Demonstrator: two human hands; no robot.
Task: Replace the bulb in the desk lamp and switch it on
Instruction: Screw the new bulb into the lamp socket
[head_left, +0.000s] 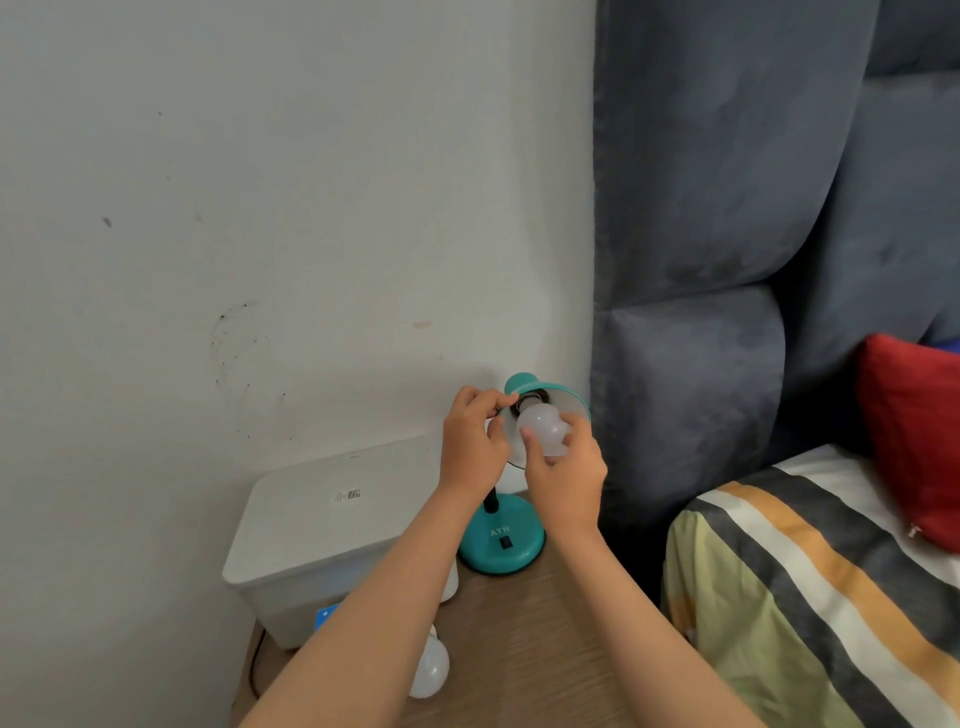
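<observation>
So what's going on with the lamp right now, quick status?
Left hand steadying the lamp shade rim. Right hand gripping the bulb at the socket. Second bulb lies on the table. Nothing in the way.

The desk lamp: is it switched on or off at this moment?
Off, it seems. The bulb held by the right hand at the teal shade gives no glow. The base switch position cannot be told.
</observation>
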